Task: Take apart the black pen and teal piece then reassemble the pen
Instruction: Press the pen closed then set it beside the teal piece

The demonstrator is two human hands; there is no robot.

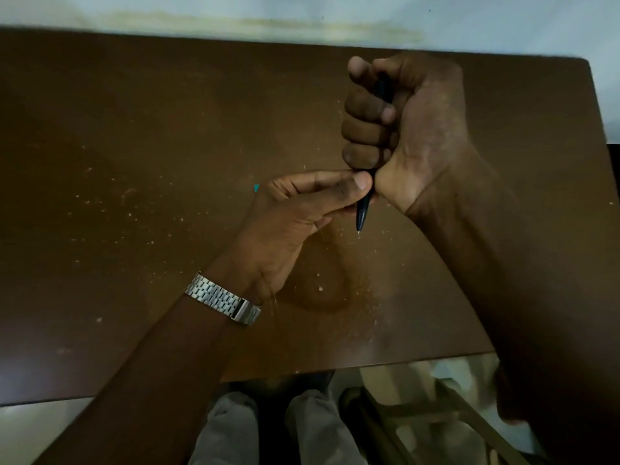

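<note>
My right hand (pixel 402 119) is closed in a fist around the black pen (pixel 364 211), which stands nearly upright with its tip pointing down toward me, above the table. The pen's upper barrel shows between the fingers and thumb; its middle is hidden in the fist. My left hand (pixel 302 209) pinches the pen's lower section just under the fist with thumb and fingers. A small teal piece (pixel 256 187) peeks out behind the left hand's knuckles; most of it is hidden, so I cannot tell whether it rests on the table or is held.
The brown wooden table (pixel 151 196) is dusted with pale specks and ends at a near edge low in view and a right edge beside my right arm. A metal watch (pixel 223 302) is on my left wrist. My knees and a chair frame show below the table edge.
</note>
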